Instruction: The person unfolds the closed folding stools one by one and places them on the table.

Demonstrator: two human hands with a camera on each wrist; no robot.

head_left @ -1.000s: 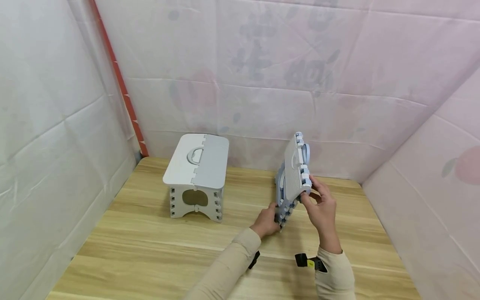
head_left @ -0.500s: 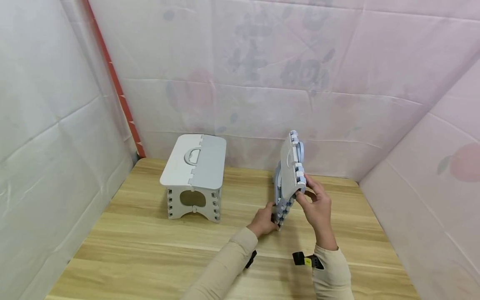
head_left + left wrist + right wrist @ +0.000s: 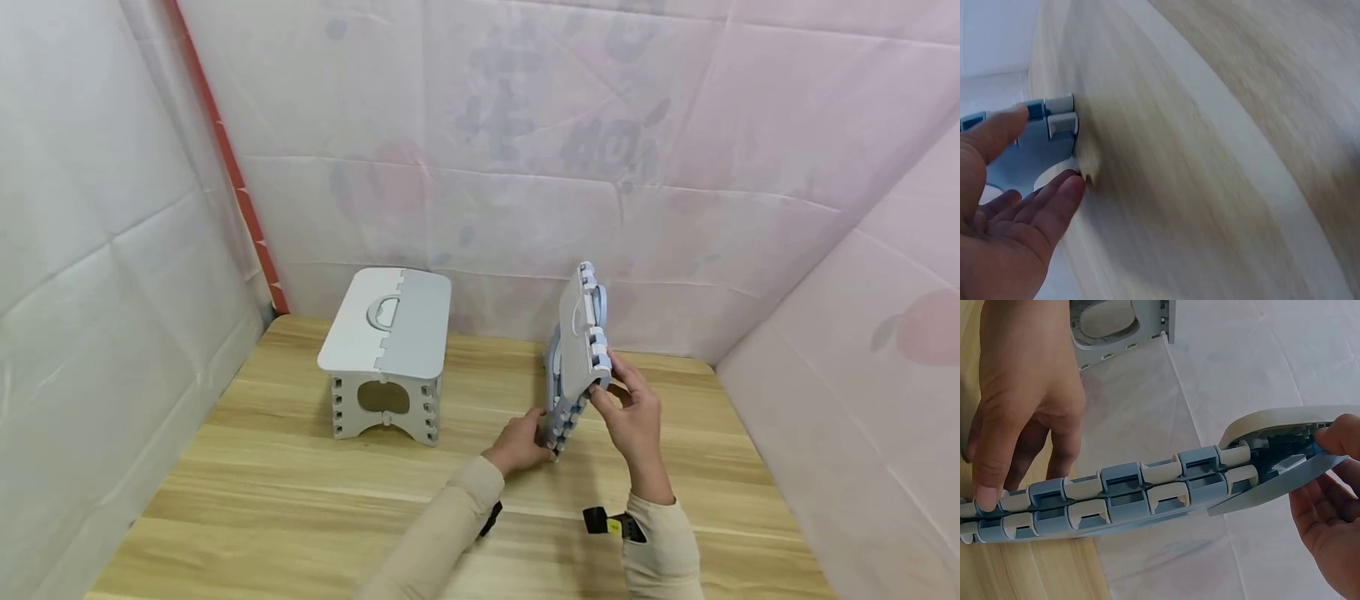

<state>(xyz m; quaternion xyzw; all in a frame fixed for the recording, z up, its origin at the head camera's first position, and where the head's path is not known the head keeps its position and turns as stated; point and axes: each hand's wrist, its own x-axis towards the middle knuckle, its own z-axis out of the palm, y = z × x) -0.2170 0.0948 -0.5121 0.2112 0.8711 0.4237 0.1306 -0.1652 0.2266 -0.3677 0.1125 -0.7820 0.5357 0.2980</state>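
Note:
A blue and white folding stool, folded nearly flat, stands on edge at the table's right half. Low on its near end, my left hand holds the leg part; in the right wrist view its thumb lies on the hinge knuckles. My right hand grips the lower near corner of the seat, thumb on one side and fingers on the other. The right wrist view shows the seat halves slightly apart at that end. In the left wrist view, the fingers reach past the leg edge, partly hiding the stool.
A second stool, grey and white, stands unfolded to the left on the wooden table. Sheeted walls enclose the back and both sides. A red strip runs down the back left corner.
The whole view shifts slightly, so both stools sit a little further left. Both hands keep their hold on the folded stool, which looks much the same.

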